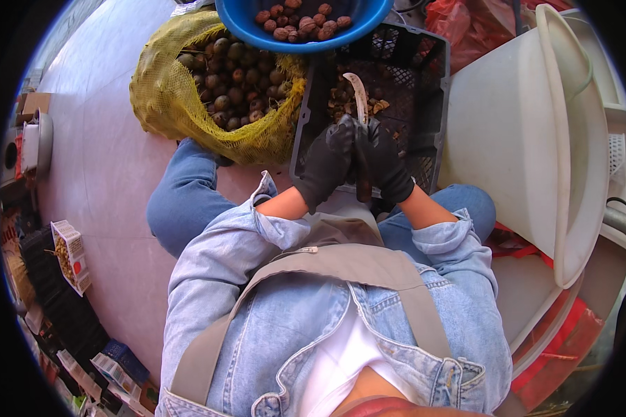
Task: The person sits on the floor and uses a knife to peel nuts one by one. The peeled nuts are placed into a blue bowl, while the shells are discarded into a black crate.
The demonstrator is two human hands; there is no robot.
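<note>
Both my hands wear black gloves and meet above a black plastic crate (443, 109). My right hand (388, 156) grips a curved knife (360, 94), its stained blade pointing away from me and its dark handle showing below the fist. Close beside the blade, my left hand (326, 159) has its fingers curled; whether anything is inside them is hidden. Husk pieces (344, 101) lie in the crate. To the left, a yellow mesh sack (159, 88) stands open, full of dark-husked walnuts (237, 94). Brown walnuts in the shell (307, 23) sit in a blue basin (229, 21) at the crate's far edge.
A large white plastic tub (501, 114) lies tipped at the right, close to the crate. Red plastic bags (469, 26) are behind it. Along the left rim are a white basket (70, 255) of small tan items, boxes and other goods on the pale floor (109, 208).
</note>
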